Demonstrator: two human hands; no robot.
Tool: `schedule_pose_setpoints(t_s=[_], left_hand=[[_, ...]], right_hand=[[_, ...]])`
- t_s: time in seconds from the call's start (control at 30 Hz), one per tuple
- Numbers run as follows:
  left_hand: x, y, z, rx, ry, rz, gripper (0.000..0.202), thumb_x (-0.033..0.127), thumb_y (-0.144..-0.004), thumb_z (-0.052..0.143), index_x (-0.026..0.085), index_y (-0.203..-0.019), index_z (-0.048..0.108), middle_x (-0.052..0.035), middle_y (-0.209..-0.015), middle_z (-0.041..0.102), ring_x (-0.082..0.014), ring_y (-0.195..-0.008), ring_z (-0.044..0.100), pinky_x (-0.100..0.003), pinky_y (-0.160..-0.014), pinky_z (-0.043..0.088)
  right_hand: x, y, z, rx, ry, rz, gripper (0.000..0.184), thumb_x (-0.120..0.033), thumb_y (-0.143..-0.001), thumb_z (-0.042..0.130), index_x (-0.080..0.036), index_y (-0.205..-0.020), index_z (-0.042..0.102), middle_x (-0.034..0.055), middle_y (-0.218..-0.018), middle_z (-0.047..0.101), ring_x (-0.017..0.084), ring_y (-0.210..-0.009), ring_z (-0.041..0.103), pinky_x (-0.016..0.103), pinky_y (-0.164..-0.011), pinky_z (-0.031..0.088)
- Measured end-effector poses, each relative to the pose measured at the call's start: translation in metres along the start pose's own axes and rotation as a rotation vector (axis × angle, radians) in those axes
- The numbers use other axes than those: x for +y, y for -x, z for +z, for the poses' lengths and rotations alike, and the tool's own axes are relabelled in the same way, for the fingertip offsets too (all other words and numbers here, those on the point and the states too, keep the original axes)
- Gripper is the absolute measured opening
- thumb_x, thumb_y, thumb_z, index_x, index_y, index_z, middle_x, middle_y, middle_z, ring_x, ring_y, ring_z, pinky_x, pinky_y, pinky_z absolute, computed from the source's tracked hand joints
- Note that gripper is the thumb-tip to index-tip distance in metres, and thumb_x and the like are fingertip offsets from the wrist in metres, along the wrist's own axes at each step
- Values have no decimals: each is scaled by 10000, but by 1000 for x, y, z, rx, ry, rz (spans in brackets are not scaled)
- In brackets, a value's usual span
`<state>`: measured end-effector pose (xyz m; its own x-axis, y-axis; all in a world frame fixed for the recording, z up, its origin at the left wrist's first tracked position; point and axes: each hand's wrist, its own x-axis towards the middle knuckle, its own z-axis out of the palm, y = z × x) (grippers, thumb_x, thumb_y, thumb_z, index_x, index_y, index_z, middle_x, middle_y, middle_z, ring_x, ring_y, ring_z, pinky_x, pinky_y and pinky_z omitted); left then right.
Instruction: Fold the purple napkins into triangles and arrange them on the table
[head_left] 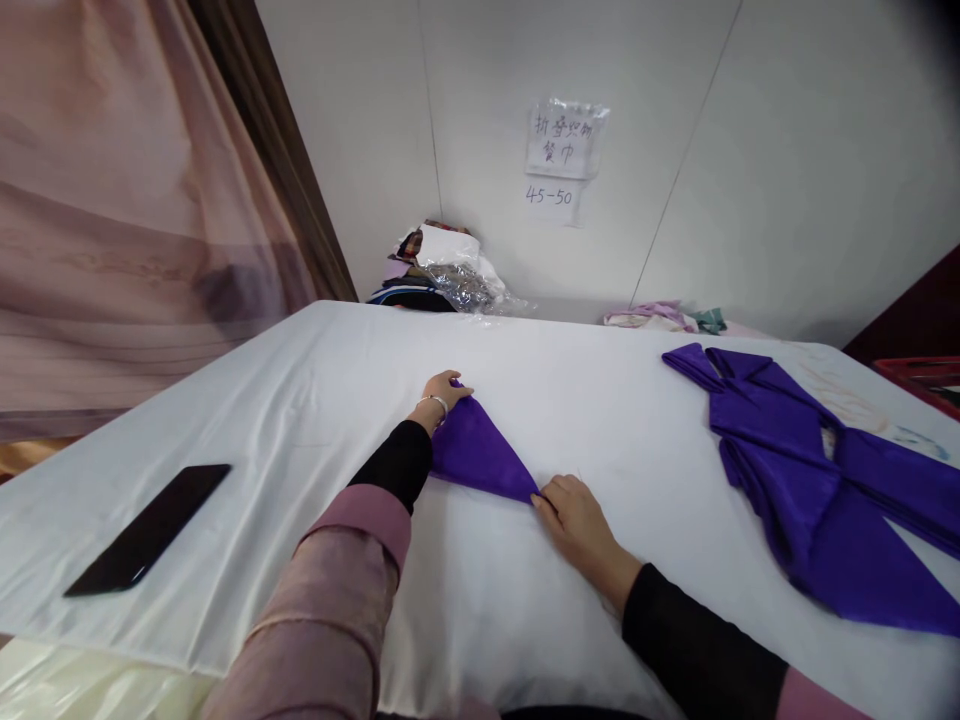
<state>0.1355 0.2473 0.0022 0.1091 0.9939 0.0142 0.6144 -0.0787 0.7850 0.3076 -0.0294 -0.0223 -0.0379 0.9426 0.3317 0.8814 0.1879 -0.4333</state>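
Observation:
A purple cloth napkin (480, 450), folded into a triangle, lies on the white tablecloth (585, 390) in front of me. My left hand (446, 390) pinches its far corner between thumb and fingers; a bracelet circles that wrist. At the right-hand tip of the triangle, my right hand (574, 515) has its thumb and fingers closed on the fabric. My left forearm covers part of the napkin's left side. Several more purple napkins (810, 480) lie in an overlapping pile to the right, apart from both hands.
A black phone-like slab (150, 530) lies at the left of the table. Beyond the far edge sit a heap of fabrics with clear plastic (450, 270) and some pink cloth (652, 316). Handwritten papers (562, 140) hang on the wall; a pink curtain (142, 200) hangs at left.

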Motion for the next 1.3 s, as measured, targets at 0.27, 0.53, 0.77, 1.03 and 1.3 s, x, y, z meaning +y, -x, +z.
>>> schedule_pose_setpoints(t_s=[0.27, 0.53, 0.77, 1.03, 1.3], left_hand=[[-12, 1, -4, 1, 181, -105, 655, 377, -560, 803, 153, -1141, 602, -140, -1119, 643, -243, -936, 642, -296, -764, 510], [-14, -5, 7, 56, 328, -128, 606, 215, -620, 753, 153, -1191, 560, -137, -1191, 619, -211, -978, 638, -272, -784, 520], [-15, -9, 15, 41, 374, -108, 552, 84, -718, 615, 152, -1254, 503, -111, -1169, 644, -149, -911, 661, -215, -721, 531], [-8, 5, -2, 155, 138, -160, 348, 260, -744, 621, 168, -1080, 621, -109, -1138, 652, -217, -973, 623, -294, -795, 484], [2, 7, 3, 44, -3, -156, 350, 514, -615, 698, 190, -745, 670, -46, -778, 691, -208, -764, 629, -277, -667, 443]], right_hand=[[1, 0, -1, -7, -36, 22, 243, -284, -921, 427, -200, -725, 543, 34, -725, 573, 184, -715, 505, 311, -670, 380], [3, 0, -2, -12, -97, 25, 145, -247, -903, 469, -195, -832, 583, 29, -781, 594, 181, -757, 515, 311, -707, 389], [1, 0, -2, -25, -82, 27, 146, -248, -898, 479, -186, -819, 586, 28, -774, 586, 176, -748, 501, 305, -699, 381], [1, 0, -2, -32, -77, 29, 154, -260, -904, 476, -181, -831, 588, 26, -775, 580, 174, -753, 495, 300, -706, 371], [2, 1, 0, -24, -81, 24, 130, -251, -892, 492, -180, -840, 588, 31, -794, 589, 178, -767, 499, 302, -720, 374]])
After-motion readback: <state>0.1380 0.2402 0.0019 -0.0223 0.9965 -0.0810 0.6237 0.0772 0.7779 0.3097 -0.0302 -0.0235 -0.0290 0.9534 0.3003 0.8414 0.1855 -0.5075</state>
